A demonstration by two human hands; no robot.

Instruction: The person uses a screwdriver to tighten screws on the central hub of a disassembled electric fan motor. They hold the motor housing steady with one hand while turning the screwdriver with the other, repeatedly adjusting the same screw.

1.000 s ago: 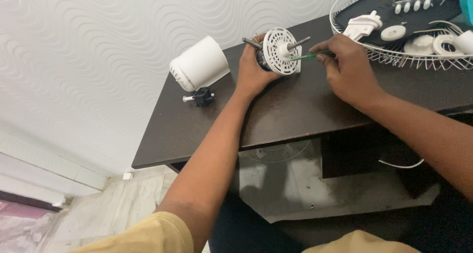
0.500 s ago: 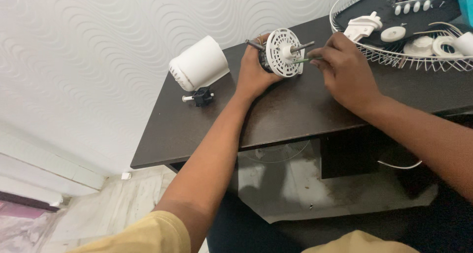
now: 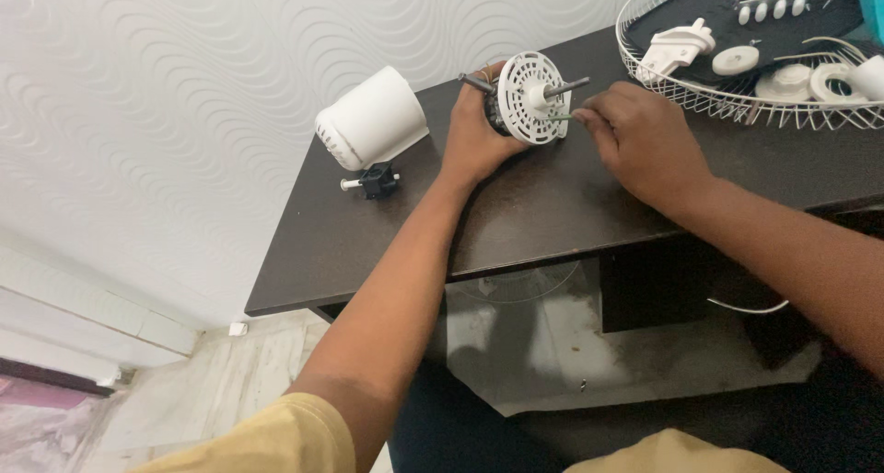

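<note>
Left hand (image 3: 479, 137) wraps around the back of a small fan motor (image 3: 527, 98), holding it upright on the dark counter (image 3: 552, 206) with its white slotted face and metal shaft pointing toward the right hand (image 3: 645, 141). That right hand pinches a thin tool (image 3: 564, 117) whose tip meets the motor's face. Just left of the motor, a white cylindrical cover (image 3: 373, 118) lies on its side, with a small black part (image 3: 373, 182) beside it. Farther right, a white wire fan guard (image 3: 737, 105) holds loose white plastic pieces.
</note>
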